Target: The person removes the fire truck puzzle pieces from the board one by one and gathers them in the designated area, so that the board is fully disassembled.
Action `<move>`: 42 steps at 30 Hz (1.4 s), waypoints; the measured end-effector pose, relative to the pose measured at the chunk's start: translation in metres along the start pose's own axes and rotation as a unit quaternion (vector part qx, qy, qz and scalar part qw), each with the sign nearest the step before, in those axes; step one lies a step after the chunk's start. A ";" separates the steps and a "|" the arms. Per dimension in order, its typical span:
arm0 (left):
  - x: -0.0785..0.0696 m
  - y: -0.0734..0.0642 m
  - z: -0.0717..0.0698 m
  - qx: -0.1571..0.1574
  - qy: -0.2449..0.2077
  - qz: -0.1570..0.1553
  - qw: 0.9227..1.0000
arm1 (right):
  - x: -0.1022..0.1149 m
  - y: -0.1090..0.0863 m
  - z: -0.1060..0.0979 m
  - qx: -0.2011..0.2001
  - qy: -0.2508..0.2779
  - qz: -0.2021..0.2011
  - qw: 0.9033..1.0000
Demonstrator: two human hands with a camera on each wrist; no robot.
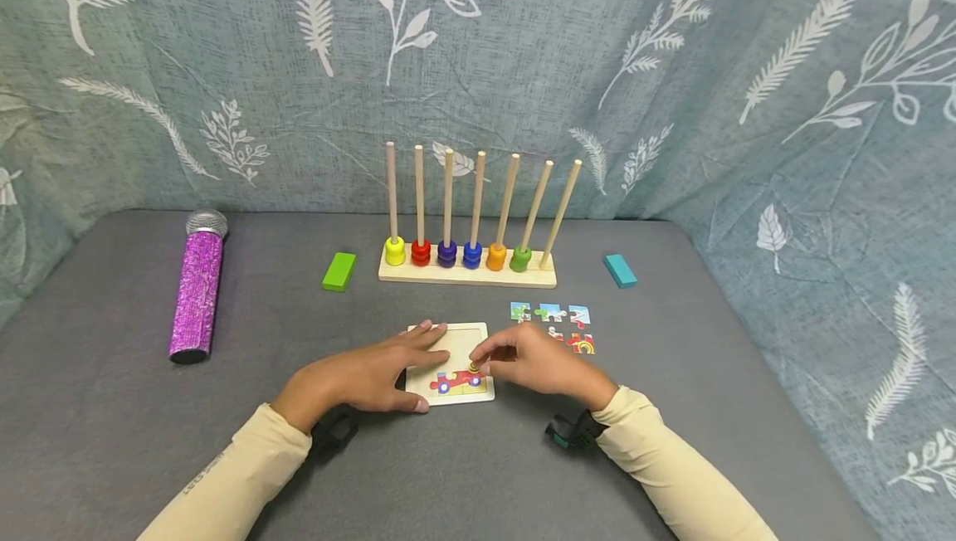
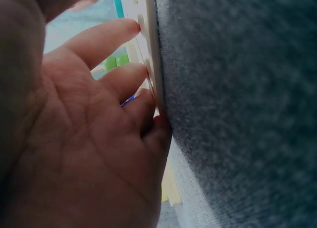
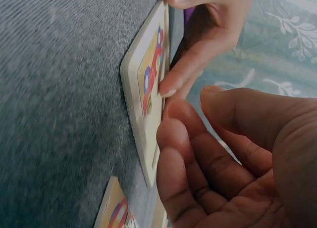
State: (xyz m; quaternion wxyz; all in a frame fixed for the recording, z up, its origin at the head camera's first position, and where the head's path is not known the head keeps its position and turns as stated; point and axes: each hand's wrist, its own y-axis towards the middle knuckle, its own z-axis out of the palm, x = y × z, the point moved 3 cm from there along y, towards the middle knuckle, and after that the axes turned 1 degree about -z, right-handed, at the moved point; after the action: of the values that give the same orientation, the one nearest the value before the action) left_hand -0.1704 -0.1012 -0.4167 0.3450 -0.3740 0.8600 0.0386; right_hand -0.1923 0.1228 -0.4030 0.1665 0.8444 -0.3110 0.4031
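A small wooden puzzle board (image 1: 466, 333) with a pale raised rim lies on the grey table. Along its near side sit joined puzzle pieces (image 1: 457, 382) showing a red car with blue wheels; the rest of its recess is bare wood. My left hand (image 1: 381, 371) rests with spread fingers on the board's left side, fingertips against the rim in the left wrist view. Above the right side is my right hand (image 1: 534, 358), its thumb and fingertips close by the car's top. In the right wrist view its bent fingers (image 3: 171, 171) and thumb stand apart with nothing between them.
Several loose puzzle pieces (image 1: 550, 313) lie right of the board, partly behind the right hand. Behind stands a wooden peg rack (image 1: 466, 275) with coloured beads. A green block (image 1: 339, 272), a teal block (image 1: 620, 270) and a glittery purple microphone (image 1: 197, 296) lie farther out.
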 end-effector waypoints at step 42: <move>-0.003 -0.002 -0.001 -0.012 0.035 0.008 0.999 | 0.006 0.012 0.015 0.043 0.010 -0.003 0.999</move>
State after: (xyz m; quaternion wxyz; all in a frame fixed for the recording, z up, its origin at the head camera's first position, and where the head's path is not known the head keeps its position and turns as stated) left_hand -0.1678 -0.1009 -0.4136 0.3099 -0.3725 0.8739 0.0390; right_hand -0.1890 0.1034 -0.4072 0.1344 0.8478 -0.2892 0.4236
